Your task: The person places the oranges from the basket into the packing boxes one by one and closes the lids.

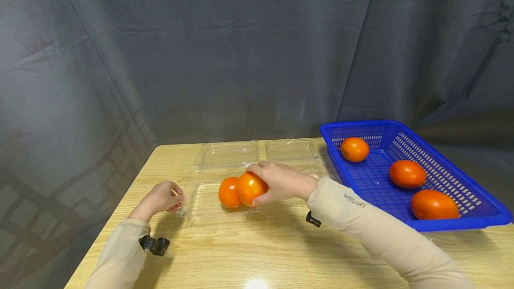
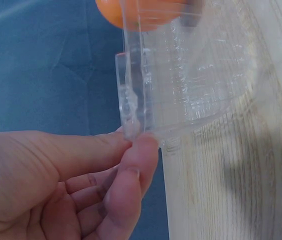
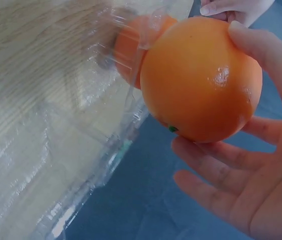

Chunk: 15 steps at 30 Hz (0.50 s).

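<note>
My left hand (image 1: pixel 162 199) pinches the left edge of a clear plastic clamshell container (image 1: pixel 204 218) between thumb and fingertips, seen close in the left wrist view. One orange (image 1: pixel 229 192) sits inside that container's base. With fingers and thumb around it, my right hand (image 1: pixel 284 182) grips a second orange (image 1: pixel 251 189) just right of the first and partly in front of it. A small green stem mark (image 3: pixel 173 129) shows on the held orange in the right wrist view. Whether the held orange touches the container cannot be told.
A blue perforated basket (image 1: pixel 401 224) stands on the right with an orange (image 1: pixel 355 149) and two longer orange-red fruits (image 1: pixel 407 174) inside. Another clear container (image 1: pixel 291 148) lies behind my right hand. Raised clear lid (image 1: pixel 229 153) at the back. Grey curtain (image 1: pixel 241 57) behind the wooden table (image 1: pixel 225 258).
</note>
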{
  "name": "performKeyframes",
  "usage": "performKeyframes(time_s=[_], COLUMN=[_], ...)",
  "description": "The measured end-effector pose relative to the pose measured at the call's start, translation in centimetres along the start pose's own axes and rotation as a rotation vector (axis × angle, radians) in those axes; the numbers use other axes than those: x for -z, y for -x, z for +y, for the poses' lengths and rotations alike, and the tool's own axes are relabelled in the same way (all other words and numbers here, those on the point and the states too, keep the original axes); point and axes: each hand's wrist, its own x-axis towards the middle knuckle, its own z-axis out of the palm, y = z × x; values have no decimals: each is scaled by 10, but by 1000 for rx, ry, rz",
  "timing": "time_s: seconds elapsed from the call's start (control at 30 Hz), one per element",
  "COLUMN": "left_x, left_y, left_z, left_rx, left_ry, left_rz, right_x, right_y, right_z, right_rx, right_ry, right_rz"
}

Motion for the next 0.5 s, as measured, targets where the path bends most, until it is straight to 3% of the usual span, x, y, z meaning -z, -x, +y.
performKeyframes(time_s=[0.5], left_x=[0], left_y=[0], left_z=[0], left_rx=[11], left_ry=[4], left_rz=[-1], right_x=[-20], right_y=[-9], right_z=[-12], right_rx=[-59], right_ry=[39], right_rz=[62])
